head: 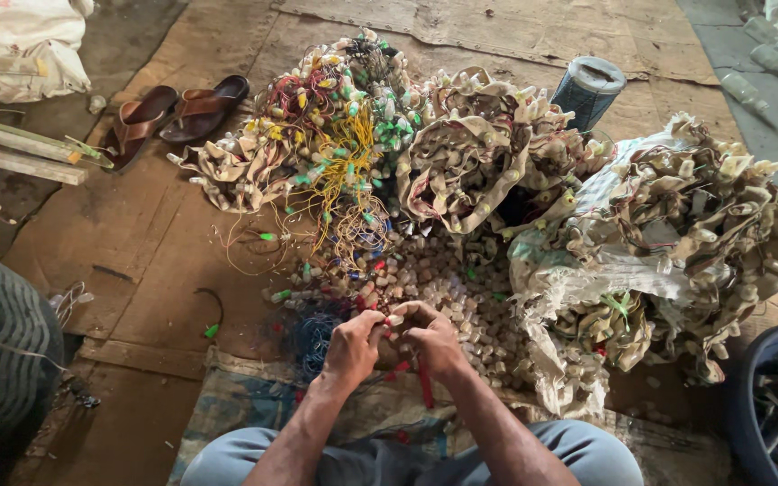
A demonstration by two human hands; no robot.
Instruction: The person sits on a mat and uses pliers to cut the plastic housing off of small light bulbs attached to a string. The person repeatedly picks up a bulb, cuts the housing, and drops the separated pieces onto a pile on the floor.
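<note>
On the floor at far left lie brown sandals [177, 112]; rightward, a tangle of coloured wires [339, 153]; below it the left hand [353, 342] and right hand [429, 337] meet, pinching one small pale socket [395, 319] above a loose heap of sockets [461, 288]; right, a torn sack [587, 279].

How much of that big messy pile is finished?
A heap of loose pale sockets already lies on the floor. The left hand and right hand pinch one small piece. Big tangled wire bundles and tape-wrapped coils look untouched, so much remains.
</note>
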